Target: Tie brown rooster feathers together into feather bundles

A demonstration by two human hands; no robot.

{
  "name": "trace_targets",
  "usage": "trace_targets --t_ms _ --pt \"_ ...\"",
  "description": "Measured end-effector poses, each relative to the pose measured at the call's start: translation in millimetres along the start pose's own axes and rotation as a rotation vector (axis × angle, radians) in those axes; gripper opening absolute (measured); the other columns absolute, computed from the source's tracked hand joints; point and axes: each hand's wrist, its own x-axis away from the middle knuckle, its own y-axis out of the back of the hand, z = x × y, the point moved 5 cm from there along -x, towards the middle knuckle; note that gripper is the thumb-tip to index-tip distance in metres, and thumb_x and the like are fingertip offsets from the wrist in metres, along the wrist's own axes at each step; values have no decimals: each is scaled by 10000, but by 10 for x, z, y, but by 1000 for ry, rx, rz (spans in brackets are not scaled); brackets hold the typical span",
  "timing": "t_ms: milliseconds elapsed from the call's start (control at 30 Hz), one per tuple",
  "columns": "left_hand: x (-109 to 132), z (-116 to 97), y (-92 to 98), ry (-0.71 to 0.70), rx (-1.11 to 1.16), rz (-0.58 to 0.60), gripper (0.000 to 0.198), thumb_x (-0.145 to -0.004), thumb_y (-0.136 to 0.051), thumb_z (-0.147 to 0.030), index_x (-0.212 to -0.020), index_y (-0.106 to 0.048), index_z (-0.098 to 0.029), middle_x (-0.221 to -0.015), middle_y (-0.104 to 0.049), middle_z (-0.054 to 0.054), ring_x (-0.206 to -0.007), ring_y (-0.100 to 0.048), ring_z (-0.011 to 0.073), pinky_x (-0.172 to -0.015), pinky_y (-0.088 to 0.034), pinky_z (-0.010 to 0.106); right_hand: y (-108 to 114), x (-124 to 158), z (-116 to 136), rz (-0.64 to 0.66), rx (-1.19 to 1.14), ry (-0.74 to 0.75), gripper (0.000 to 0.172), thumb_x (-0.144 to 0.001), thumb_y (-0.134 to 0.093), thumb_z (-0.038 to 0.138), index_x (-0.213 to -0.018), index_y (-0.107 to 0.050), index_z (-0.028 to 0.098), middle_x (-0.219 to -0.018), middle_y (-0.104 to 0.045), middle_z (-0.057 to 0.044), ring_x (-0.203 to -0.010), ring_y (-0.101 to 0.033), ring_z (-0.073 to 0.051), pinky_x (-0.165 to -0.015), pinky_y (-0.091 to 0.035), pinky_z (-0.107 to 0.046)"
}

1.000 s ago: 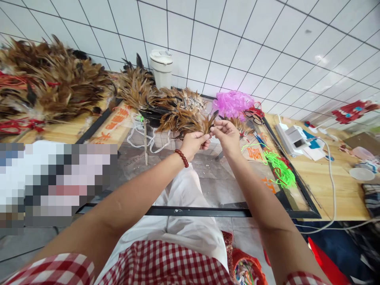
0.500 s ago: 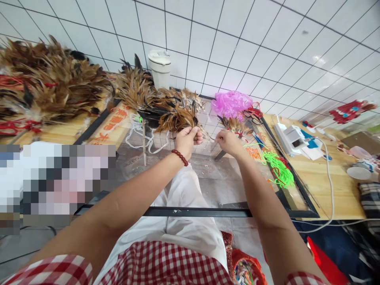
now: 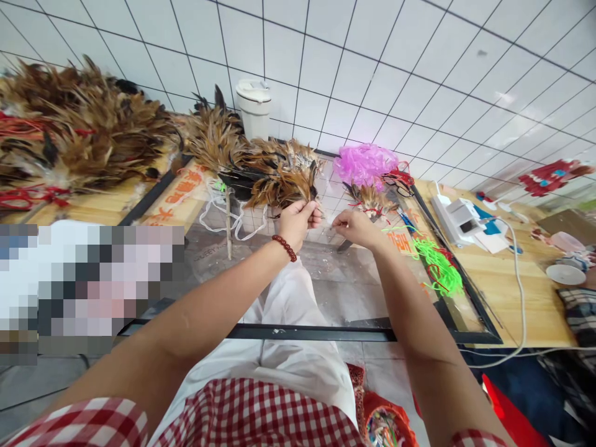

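My left hand, with a dark red bead bracelet at the wrist, is closed on brown and black feathers at their base. Those feathers overlap the pile behind, so where the held ones end is hard to tell. A short way to its right is my right hand, its fingertips pinched together. Whatever is in that pinch is too small to make out. Just behind the right hand lies a small feather bundle with red string. A thin stick and white ribbon are left of my left hand.
The glass tabletop has a black frame. A white lidded cup stands by the tiled wall. Pink plastic, green string and a power strip are on the right. A large feather heap fills the left.
The right hand has shifted slightly left and down, a little nearer the left hand. The left hand keeps its hold on the feathers. The whole view has moved slightly.
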Motion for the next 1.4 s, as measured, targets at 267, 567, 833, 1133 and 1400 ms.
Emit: trace_targets --t_ms 267,567,833,1133,1400 --pt "-42 92 -26 -20 -197 37 106 -774 -628 -148 -677 -640 -104 -697 -667 44 -586 -625 93 -564 -503 210 130 98 236 -87 276 160 217 -851 -469 207 -879 -682 173 -817 -701 -68 -729 -589 -170 -658 -339 -259" --pt "2 152 -51 -120 -539 190 215 -773 -599 -214 -566 -607 -153 -520 -581 -3 -419 -494 74 -424 -376 184 152 111 411 -226 430 185 197 -817 -463 201 -783 -651 152 -790 -676 -101 -766 -573 -204 -682 -299 -295" --pt "1 130 -40 -114 -537 207 207 -769 -613 -232 -578 -590 -157 -523 -566 -9 -418 -463 67 -408 -324 180 317 164 -41 -94 410 -119 199 -723 -644 292 -882 -695 185 -862 -691 -87 -767 -594 -204 -624 -344 -274" --pt "2 50 -16 -51 -337 79 166 -807 -587 -223 -660 -597 -146 -514 -524 -31 -377 -421 43 -356 -280 166 126 140 -145 200 126 -92 158 -745 -578 259 -649 -672 175 -619 -634 -16 -579 -522 -122 -541 -343 -233" --pt "-27 44 11 -50 -270 43 215 -825 -560 -230 -627 -542 -150 -524 -519 -32 -387 -425 39 -360 -296 160 215 52 -197 -55 -8 -58 209 -762 -527 176 -845 -718 165 -842 -708 -44 -748 -600 -150 -687 -407 -238"
